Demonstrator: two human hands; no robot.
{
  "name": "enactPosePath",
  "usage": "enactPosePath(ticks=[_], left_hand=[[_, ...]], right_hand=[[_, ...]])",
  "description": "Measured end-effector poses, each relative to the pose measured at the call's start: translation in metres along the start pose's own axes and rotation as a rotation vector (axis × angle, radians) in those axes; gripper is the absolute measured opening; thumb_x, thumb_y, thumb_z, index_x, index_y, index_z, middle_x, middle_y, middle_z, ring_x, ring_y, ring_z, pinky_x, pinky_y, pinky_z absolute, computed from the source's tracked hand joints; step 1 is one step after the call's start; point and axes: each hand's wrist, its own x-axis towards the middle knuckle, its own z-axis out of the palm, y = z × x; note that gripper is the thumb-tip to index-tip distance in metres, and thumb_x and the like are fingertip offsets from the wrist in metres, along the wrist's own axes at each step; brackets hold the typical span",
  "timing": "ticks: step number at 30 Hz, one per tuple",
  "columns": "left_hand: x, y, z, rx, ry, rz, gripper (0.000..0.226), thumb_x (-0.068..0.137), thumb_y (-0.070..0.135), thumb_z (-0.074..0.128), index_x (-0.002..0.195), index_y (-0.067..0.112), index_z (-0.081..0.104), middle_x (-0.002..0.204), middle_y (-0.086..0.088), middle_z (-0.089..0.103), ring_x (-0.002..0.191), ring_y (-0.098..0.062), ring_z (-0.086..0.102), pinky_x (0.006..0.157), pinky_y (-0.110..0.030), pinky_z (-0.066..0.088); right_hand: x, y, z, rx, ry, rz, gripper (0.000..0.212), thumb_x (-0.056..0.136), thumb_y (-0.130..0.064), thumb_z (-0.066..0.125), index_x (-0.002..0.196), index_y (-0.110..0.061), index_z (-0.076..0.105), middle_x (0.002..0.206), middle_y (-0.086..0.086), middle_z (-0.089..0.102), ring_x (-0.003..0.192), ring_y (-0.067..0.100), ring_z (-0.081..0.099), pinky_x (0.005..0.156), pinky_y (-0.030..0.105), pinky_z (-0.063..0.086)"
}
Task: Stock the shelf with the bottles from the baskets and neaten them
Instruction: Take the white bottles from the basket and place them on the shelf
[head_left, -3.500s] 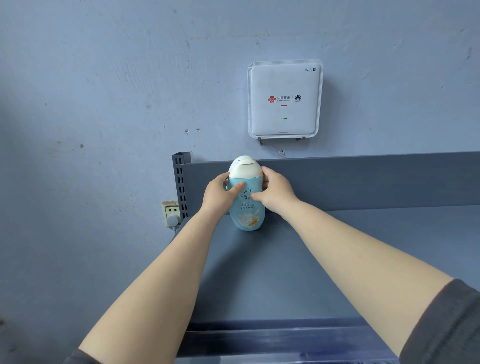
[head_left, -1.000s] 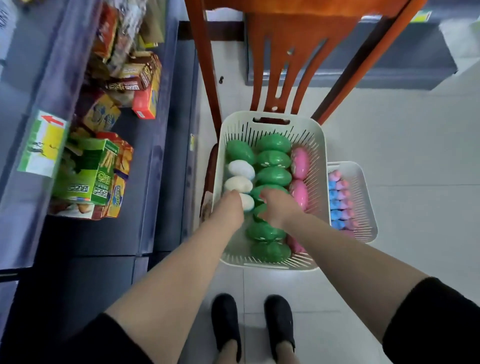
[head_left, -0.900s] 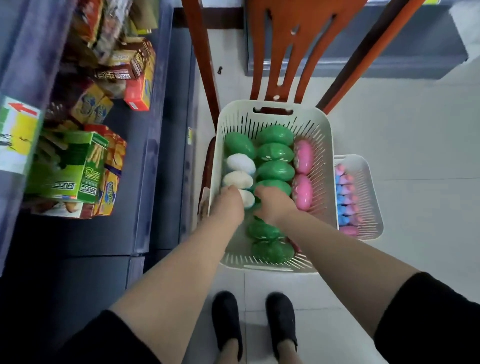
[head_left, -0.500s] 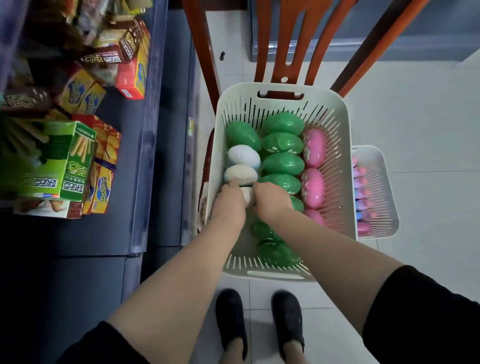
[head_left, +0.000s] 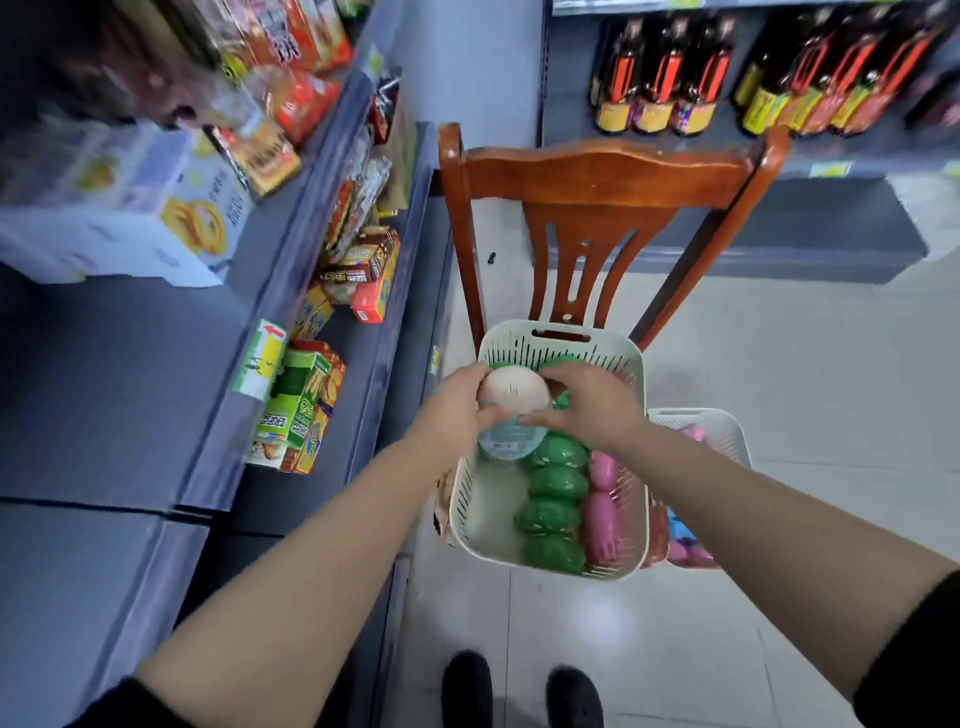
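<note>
Slotted plastic basket (head_left: 636, 499), glossy wooden chair (head_left: 597, 176)

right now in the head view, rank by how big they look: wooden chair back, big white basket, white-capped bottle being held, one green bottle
1. Wooden chair back, widest and tallest.
2. Big white basket, slightly smaller.
3. White-capped bottle, in the grip of both hands.
4. Green bottle. The held bottle is lifted nearer the camera, so the order of these last two is unsure.

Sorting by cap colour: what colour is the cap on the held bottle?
White cap, head view.
</note>
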Motion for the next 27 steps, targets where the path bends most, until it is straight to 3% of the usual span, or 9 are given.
enactPosePath(ticks=[3,6,9,12,15,17,20,24,27], left_hand=[[-0.024,0.045,-0.044,-0.063,0.123,0.074,0.033,0.081,0.018,0.071,0.111,0.009,0.058,0.099,-0.003,0.060,0.088,-0.015,0.053,0.075,-0.027,0.042],[-0.051,0.089,-0.089,-0.098,0.262,0.157,0.033,0.081,0.017,0.071,0.109,0.005,0.059,0.094,-0.002,0.058,0.084,-0.015,0.053,0.070,-0.020,0.042],[-0.086,0.132,-0.133,-0.103,0.412,0.233,0.028,0.082,0.017,0.070,0.103,0.002,0.060,0.076,0.006,0.053,0.065,-0.007,0.048,0.055,-0.007,0.036],[-0.126,0.164,-0.170,-0.077,0.555,0.266,0.024,0.085,0.021,0.067,0.099,0.003,0.060,0.079,0.001,0.055,0.066,-0.008,0.048,0.056,-0.005,0.036],[-0.167,0.186,-0.203,-0.066,0.685,0.269,0.027,0.085,0.027,0.066,0.097,0.003,0.061,0.082,-0.004,0.057,0.063,-0.007,0.050,0.060,-0.013,0.042],[-0.198,0.198,-0.221,-0.097,0.749,0.250,0.029,0.086,0.028,0.065,0.096,0.002,0.059,0.075,0.000,0.056,0.057,-0.001,0.051,0.056,-0.019,0.048],[-0.248,0.210,-0.243,-0.053,0.854,0.232,0.023,0.088,0.030,0.062,0.093,0.008,0.057,0.074,0.005,0.054,0.058,0.004,0.052,0.052,-0.010,0.043],[-0.314,0.213,-0.268,-0.070,0.973,0.175,0.028,0.087,0.037,0.063,0.097,0.011,0.058,0.084,0.000,0.061,0.080,-0.022,0.062,0.065,-0.039,0.053],[-0.364,0.214,-0.282,-0.094,1.065,0.163,0.028,0.088,0.034,0.062,0.099,0.009,0.061,0.091,-0.004,0.065,0.086,-0.024,0.065,0.070,-0.040,0.058]], right_hand=[[-0.014,-0.034,-0.053,0.134,0.090,-0.085,0.053,0.072,-0.039,0.078,0.117,-0.014,0.062,0.107,0.000,0.064,0.095,0.016,0.059,0.085,0.032,0.048],[-0.028,-0.069,-0.100,0.252,0.171,-0.178,0.045,0.074,-0.030,0.078,0.113,-0.012,0.064,0.104,0.003,0.065,0.094,0.016,0.060,0.082,0.028,0.047],[-0.044,-0.108,-0.140,0.441,0.255,-0.285,0.037,0.077,-0.019,0.075,0.111,-0.009,0.064,0.103,0.007,0.068,0.094,0.021,0.065,0.084,0.030,0.051],[-0.065,-0.155,-0.174,0.549,0.266,-0.401,0.034,0.083,-0.016,0.069,0.115,-0.009,0.063,0.101,0.005,0.069,0.090,0.016,0.066,0.081,0.024,0.051],[-0.088,-0.202,-0.199,0.649,0.239,-0.540,0.027,0.085,-0.014,0.066,0.112,-0.016,0.061,0.097,0.000,0.067,0.081,0.005,0.064,0.073,0.012,0.051],[-0.104,-0.231,-0.210,0.699,0.193,-0.627,0.027,0.085,-0.009,0.066,0.109,-0.020,0.059,0.099,0.004,0.067,0.084,0.011,0.064,0.075,0.019,0.052],[-0.127,-0.272,-0.220,0.719,0.093,-0.761,0.036,0.082,-0.003,0.068,0.110,-0.023,0.057,0.101,0.004,0.067,0.090,0.015,0.065,0.083,0.031,0.054],[-0.153,-0.324,-0.220,0.738,0.020,-0.878,0.034,0.081,-0.008,0.070,0.104,-0.030,0.059,0.103,0.002,0.069,0.095,0.017,0.067,0.088,0.043,0.053],[-0.176,-0.366,-0.215,0.789,-0.018,-0.956,0.031,0.078,-0.011,0.073,0.099,-0.031,0.059,0.104,0.000,0.069,0.097,0.017,0.067,0.089,0.045,0.053]])
